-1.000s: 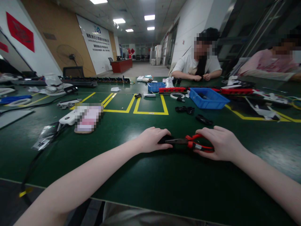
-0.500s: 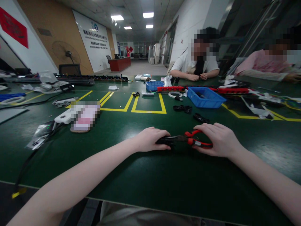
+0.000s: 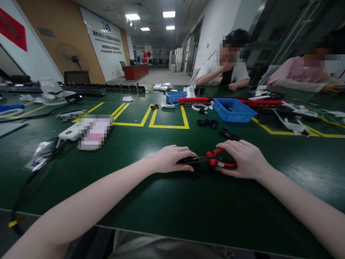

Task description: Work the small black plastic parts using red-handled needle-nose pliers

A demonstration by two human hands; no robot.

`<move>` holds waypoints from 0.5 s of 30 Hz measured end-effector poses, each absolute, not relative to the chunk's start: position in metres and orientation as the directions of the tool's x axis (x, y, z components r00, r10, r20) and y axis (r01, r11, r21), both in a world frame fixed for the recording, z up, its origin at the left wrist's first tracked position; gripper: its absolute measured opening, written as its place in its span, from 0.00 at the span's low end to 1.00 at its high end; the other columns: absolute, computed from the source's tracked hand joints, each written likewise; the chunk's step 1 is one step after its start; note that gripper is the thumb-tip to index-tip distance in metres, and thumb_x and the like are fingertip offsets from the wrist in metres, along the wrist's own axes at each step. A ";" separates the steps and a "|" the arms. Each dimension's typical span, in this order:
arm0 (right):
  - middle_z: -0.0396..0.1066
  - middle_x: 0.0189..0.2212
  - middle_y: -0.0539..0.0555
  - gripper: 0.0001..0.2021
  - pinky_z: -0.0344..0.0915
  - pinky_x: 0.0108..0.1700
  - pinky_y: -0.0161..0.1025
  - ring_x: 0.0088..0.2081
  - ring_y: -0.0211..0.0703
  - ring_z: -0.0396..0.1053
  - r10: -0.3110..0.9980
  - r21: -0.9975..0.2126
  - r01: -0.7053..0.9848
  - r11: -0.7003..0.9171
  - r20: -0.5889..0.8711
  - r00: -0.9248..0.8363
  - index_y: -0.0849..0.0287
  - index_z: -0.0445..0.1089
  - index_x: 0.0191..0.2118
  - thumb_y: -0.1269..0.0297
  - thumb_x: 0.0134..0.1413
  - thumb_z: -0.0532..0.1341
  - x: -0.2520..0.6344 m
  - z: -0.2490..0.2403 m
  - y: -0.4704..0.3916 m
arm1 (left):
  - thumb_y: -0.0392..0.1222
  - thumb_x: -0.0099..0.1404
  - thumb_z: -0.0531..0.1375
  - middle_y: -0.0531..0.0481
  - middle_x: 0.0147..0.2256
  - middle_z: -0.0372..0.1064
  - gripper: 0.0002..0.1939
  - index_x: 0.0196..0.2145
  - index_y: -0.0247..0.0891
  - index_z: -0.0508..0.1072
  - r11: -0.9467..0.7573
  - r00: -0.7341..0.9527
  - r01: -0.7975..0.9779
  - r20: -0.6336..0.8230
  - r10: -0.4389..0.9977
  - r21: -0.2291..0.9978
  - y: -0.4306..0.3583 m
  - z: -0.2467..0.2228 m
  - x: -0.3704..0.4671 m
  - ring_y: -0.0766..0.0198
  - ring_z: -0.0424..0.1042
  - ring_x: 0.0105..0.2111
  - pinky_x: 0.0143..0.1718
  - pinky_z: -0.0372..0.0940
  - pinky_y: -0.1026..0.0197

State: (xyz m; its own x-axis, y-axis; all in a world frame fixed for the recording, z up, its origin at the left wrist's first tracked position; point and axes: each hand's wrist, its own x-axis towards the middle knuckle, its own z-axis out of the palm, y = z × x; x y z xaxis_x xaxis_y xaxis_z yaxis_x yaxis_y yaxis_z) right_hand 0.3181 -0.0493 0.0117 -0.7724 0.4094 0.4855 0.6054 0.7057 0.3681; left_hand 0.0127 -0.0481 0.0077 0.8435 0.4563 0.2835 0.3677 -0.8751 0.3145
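Observation:
My left hand (image 3: 169, 158) is closed around a small black bundle (image 3: 185, 160) that looks like coiled cable. Its details are dark and partly hidden by my fingers. In my right hand (image 3: 244, 158) are needle-nose pliers with red-and-black handles (image 3: 223, 165), the handles spread somewhat apart. The pliers' dark jaws point left and reach the bundle at my left fingertips. Whether the jaws grip part of it, I cannot tell. Just beyond my right hand lies another black bundle (image 3: 229, 134), with a second black cable bundle (image 3: 207, 123) farther back.
A blue bin (image 3: 234, 111) and a smaller blue bin (image 3: 175, 96) stand farther back beside a red strip (image 3: 194, 100). To the left lie a phone (image 3: 94, 135), a white device (image 3: 70, 133) and a black cable (image 3: 25, 183). Two people sit across the green table (image 3: 151, 205).
The pliers and my right hand have shifted slightly left, and the jaws reach farther over the black bundle. The person opposite has raised one hand to the face. The view has shifted slightly.

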 end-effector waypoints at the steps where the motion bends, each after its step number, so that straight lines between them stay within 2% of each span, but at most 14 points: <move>1: 0.75 0.38 0.62 0.27 0.63 0.39 0.44 0.37 0.51 0.73 0.410 0.368 0.605 0.706 0.485 -0.773 0.64 0.66 0.48 0.45 0.51 0.62 0.318 0.012 -0.049 | 0.53 0.70 0.57 0.47 0.46 0.71 0.21 0.55 0.39 0.66 -0.875 0.844 0.366 0.284 0.455 0.316 -0.048 0.008 0.013 0.59 0.73 0.42 0.42 0.62 0.60; 9: 0.76 0.38 0.61 0.26 0.62 0.37 0.43 0.35 0.49 0.73 0.419 0.363 0.603 0.710 0.470 -0.777 0.62 0.65 0.47 0.45 0.54 0.60 0.320 0.011 -0.049 | 0.51 0.71 0.57 0.47 0.48 0.71 0.20 0.56 0.41 0.65 -0.865 0.849 0.361 0.261 0.459 0.347 -0.050 0.011 0.012 0.58 0.73 0.46 0.44 0.62 0.60; 15: 0.76 0.37 0.62 0.25 0.62 0.36 0.44 0.34 0.51 0.73 0.460 0.306 0.618 0.724 0.453 -0.763 0.62 0.67 0.48 0.45 0.53 0.60 0.320 0.010 -0.049 | 0.51 0.72 0.56 0.47 0.48 0.72 0.19 0.56 0.42 0.66 -0.854 0.850 0.376 0.233 0.473 0.359 -0.050 0.013 0.013 0.58 0.73 0.46 0.45 0.62 0.59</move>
